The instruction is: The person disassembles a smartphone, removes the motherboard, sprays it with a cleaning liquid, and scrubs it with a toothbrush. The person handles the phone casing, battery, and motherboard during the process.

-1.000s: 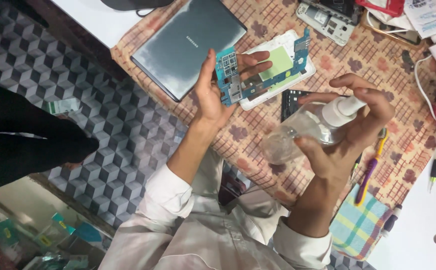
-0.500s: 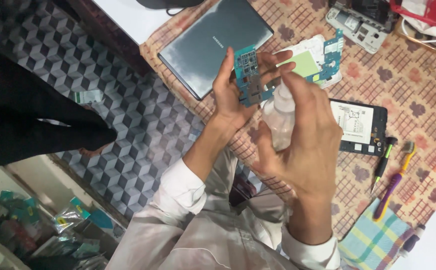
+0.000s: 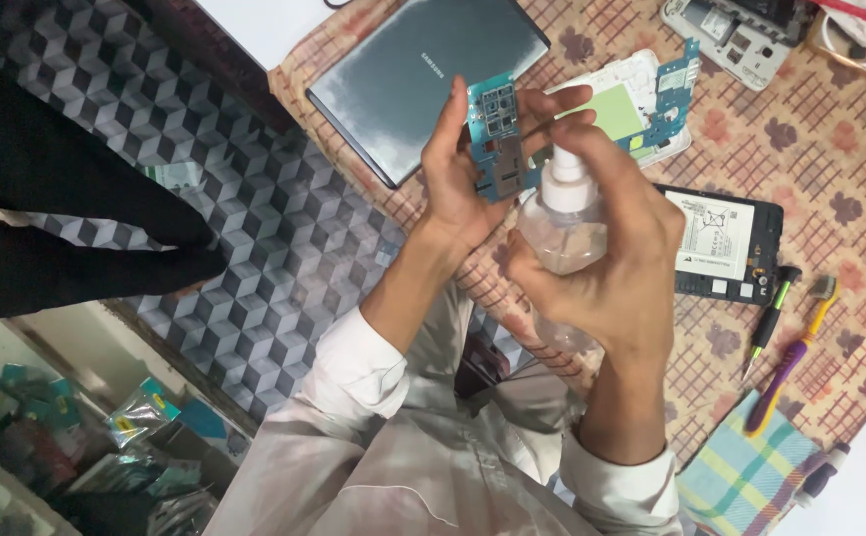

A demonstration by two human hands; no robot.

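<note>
The lower body of the clear spray bottle (image 3: 562,233) is covered by the right hand (image 3: 616,263), so its contents cannot be judged. Part of the blue circuit board (image 3: 497,144) is hidden by the fingers of the left hand (image 3: 463,184). The grey device frame (image 3: 740,30) is cut off by the top edge. The packets (image 3: 140,412) at lower left are blurred.

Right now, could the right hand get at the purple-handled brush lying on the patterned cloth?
Probably not at once: the right hand is wrapped around a clear spray bottle. The purple-handled brush lies uncovered on the patterned cloth, beside a small screwdriver, so only the bottle hinders it.
</note>
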